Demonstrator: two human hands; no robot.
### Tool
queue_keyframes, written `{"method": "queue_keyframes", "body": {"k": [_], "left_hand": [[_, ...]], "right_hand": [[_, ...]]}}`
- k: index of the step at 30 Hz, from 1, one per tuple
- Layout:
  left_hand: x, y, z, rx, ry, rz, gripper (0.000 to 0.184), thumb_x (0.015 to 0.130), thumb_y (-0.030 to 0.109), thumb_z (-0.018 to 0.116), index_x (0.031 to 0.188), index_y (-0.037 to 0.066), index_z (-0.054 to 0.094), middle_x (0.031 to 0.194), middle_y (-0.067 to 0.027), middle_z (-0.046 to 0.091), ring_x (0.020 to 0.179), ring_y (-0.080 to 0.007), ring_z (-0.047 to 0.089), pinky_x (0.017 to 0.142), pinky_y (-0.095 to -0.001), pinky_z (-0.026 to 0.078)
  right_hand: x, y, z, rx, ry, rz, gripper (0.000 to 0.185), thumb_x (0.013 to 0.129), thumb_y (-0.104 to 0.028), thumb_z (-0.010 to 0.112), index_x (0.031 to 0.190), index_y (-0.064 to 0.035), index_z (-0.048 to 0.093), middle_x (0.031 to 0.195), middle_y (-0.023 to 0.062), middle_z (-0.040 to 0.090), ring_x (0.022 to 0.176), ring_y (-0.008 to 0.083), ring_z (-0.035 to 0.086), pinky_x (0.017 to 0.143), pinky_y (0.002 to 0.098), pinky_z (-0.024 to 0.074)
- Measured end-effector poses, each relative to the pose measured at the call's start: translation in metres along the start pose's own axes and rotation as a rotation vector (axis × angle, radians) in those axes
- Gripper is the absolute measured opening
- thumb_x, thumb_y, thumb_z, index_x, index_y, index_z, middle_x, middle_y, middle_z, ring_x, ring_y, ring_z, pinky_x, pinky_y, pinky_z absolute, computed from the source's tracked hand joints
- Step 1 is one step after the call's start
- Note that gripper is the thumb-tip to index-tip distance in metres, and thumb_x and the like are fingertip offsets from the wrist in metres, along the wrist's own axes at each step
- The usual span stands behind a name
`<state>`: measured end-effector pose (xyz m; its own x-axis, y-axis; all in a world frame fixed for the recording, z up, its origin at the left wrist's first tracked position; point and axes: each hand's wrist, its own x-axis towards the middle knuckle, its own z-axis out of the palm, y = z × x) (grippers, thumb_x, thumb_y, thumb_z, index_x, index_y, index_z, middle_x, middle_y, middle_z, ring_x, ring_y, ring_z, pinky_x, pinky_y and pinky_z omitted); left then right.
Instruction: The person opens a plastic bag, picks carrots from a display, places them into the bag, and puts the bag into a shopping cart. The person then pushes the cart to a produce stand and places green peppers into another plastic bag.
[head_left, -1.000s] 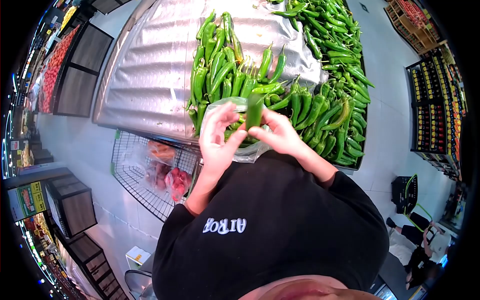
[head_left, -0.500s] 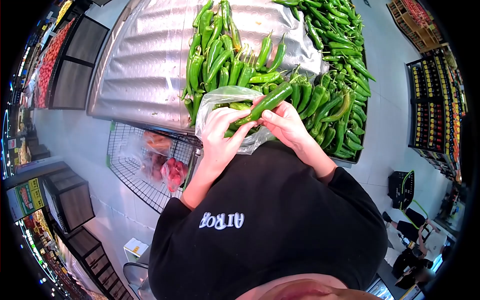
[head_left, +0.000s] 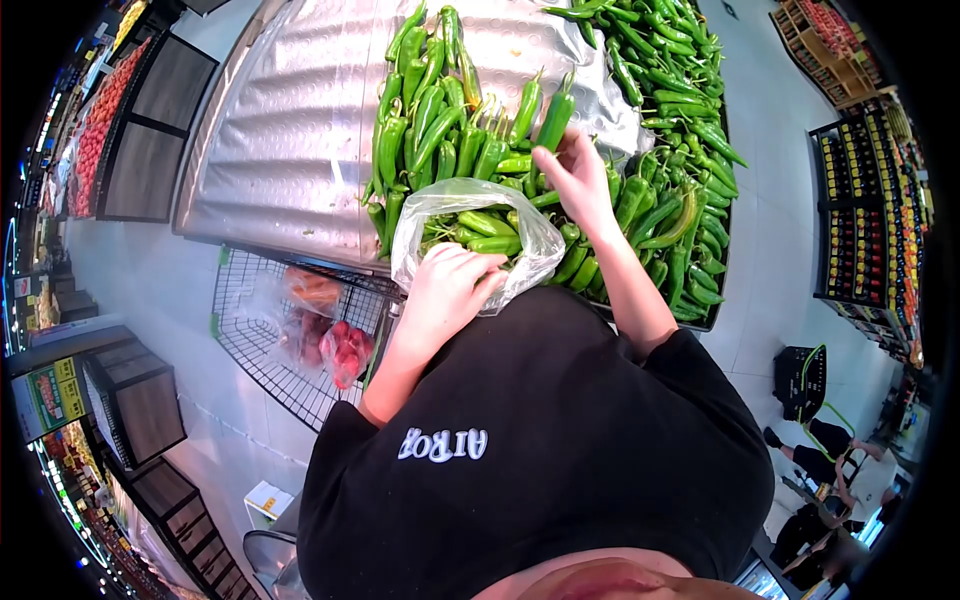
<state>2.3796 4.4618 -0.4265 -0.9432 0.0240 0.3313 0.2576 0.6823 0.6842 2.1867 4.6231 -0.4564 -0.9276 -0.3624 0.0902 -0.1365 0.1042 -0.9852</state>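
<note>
My left hand is closed on the near-left rim of a clear plastic bag, fingers bent over its edge. The bag stands open, with several green peppers inside. Up and to the right, my right hand has its thumb and fingers around a long, dark green pepper. That pepper points away from me over the display, stem end up. Its lower end is partly hidden by the hand. More green peppers lie in a heap just beyond the bag.
A silvery ridged display surface spreads to the left. Further green peppers fill the right side, up to the dark edge. A wire shopping cart with bagged produce stands at my left. Another person is at lower right.
My hands have parted. The right hand has moved up and away over the peppers; the left has come down onto the bag's rim. No pepper is held between both hands now.
</note>
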Motion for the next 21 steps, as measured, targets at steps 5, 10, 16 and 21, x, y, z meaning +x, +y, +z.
{"method": "queue_keyframes", "body": {"k": [5, 10, 16, 21], "left_hand": [[-0.010, -0.002, -0.002, -0.013, -0.048, 0.061, 0.015, 0.080, 0.011, 0.075, 0.094, 0.006, 0.072, 0.083, -0.0077, 0.071, 0.079, -0.0259, 0.066, 0.084, -0.0380, 0.050], [-0.018, 0.002, -0.008, 0.002, -0.049, 0.021, 0.014, 0.082, 0.013, 0.074, 0.095, 0.008, 0.073, 0.083, -0.0075, 0.071, 0.082, -0.0258, 0.067, 0.093, -0.0403, 0.050], [-0.016, 0.000, -0.010, -0.015, -0.056, 0.020, 0.011, 0.083, 0.014, 0.073, 0.093, 0.008, 0.073, 0.081, -0.0072, 0.070, 0.082, -0.0253, 0.068, 0.096, -0.0421, 0.049], [-0.010, -0.009, -0.020, 0.005, 0.071, 0.012, 0.009, 0.082, 0.011, 0.075, 0.090, 0.008, 0.074, 0.082, -0.0066, 0.071, 0.081, -0.0248, 0.068, 0.090, -0.0401, 0.051]], "right_hand": [[0.044, 0.030, -0.006, -0.598, 0.128, -0.098, 0.061, 0.087, -0.024, 0.075, 0.132, 0.0055, 0.048, 0.110, 0.0184, 0.064, 0.073, 0.0210, 0.067, 0.077, 0.0347, 0.0543], [0.020, 0.004, 0.009, -0.640, 0.084, -0.290, 0.039, 0.087, -0.016, 0.075, 0.120, -0.0010, 0.061, 0.122, 0.0153, 0.060, 0.069, 0.0162, 0.063, 0.070, 0.0310, 0.0531], [-0.041, -0.062, 0.027, -0.526, -0.399, -0.551, 0.020, 0.082, -0.006, 0.073, 0.101, -0.0043, 0.068, 0.102, 0.0101, 0.067, 0.081, 0.0237, 0.066, 0.073, 0.0331, 0.0536], [-0.062, -0.035, 0.039, -0.798, -0.717, -0.494, 0.034, 0.080, -0.015, 0.074, 0.110, -0.0023, 0.065, 0.107, 0.0139, 0.062, 0.105, 0.0348, 0.059, 0.094, 0.0443, 0.0468]]}}
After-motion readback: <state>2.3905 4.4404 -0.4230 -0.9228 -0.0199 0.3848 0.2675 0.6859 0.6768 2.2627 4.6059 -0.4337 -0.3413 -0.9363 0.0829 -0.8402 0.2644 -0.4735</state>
